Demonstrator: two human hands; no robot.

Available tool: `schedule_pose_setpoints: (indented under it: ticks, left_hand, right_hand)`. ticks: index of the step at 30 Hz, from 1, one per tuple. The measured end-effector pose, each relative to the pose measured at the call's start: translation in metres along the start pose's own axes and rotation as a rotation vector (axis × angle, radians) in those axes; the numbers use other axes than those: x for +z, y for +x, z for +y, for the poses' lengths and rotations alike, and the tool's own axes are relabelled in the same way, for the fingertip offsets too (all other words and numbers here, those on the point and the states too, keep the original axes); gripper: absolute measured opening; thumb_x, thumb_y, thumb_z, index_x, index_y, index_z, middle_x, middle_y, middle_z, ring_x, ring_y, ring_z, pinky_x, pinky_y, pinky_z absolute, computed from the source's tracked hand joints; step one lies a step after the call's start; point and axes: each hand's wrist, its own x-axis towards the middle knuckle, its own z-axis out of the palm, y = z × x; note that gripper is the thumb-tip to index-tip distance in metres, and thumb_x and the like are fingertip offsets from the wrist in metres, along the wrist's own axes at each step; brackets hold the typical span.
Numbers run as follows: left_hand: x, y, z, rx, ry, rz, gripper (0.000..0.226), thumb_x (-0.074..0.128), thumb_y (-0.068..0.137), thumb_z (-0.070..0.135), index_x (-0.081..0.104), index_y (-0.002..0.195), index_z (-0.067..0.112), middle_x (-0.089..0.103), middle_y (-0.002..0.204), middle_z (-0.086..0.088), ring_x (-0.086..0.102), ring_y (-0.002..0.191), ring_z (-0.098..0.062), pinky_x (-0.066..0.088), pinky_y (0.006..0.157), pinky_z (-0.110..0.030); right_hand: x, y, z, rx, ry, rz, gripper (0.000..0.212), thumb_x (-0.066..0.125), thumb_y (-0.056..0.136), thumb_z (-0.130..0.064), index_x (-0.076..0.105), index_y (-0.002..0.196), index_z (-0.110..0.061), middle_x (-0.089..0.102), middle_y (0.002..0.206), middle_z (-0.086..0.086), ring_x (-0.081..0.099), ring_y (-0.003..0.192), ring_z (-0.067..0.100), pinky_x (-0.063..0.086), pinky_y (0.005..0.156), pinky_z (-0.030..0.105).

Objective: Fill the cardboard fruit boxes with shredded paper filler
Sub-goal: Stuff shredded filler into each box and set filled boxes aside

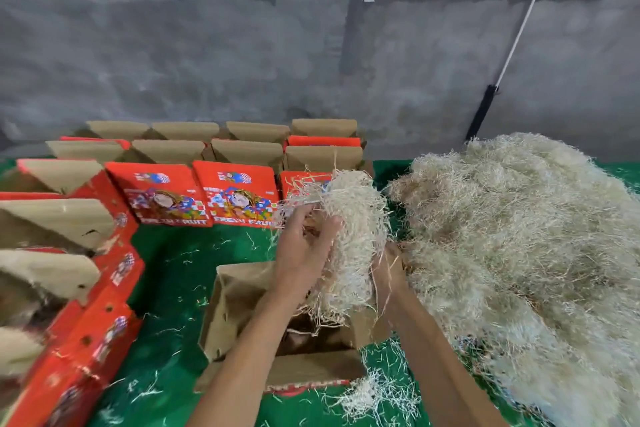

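Head view: a person stood over a green desk (166,274), both hands raised just above an open box.
Open box (242,302): plain brown inside, flaps spread, nearest on the desk and below the hands; a little filler lay inside it.
Left hand (304,253): above the open box, its grip curled into the left side of a filler clump.
Right hand (389,274): just right of the left hand, mostly hidden by filler; its grip pressed the clump's right side, but whether clamped cannot be told.
Filler clump (349,236): held between both hands, over the open box.
Filler heap (519,253): right of the open box.
Red fruit boxes (162,194): left of and beyond the open box, in rows.
Wall (242,45): grey, farthest.
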Motion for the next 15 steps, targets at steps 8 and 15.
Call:
schedule_pose_setpoints:
  ticks: [8, 15]
  left_hand:
    - [-0.010, -0.068, -0.101, -0.104, 0.174, 0.027, 0.043, 0.051, 0.092, 0.064, 0.045, 0.129, 0.044, 0.056, 0.125, 0.015, 0.054, 0.114, -0.002, 0.046, 0.099, -0.032]
    - [-0.041, -0.060, -0.111, -0.514, -0.284, 0.058, 0.027, 0.069, 0.083, 0.057, 0.052, 0.095, 0.041, 0.063, 0.079, 0.035, 0.061, 0.076, 0.017, 0.045, 0.060, -0.005]
  right_hand:
    - [0.092, -0.070, 0.047, 0.111, 0.039, -0.175, 0.058, 0.024, 0.104, -0.056, 0.054, 0.139, -0.021, 0.061, 0.137, 0.001, 0.058, 0.120, 0.005, 0.040, 0.111, 0.029]
    - [0.078, -0.062, 0.056, 0.213, -0.205, -0.139, 0.070, 0.055, 0.072, -0.087, 0.059, 0.101, -0.023, 0.064, 0.085, 0.008, 0.068, 0.081, 0.020, 0.055, 0.072, 0.027]
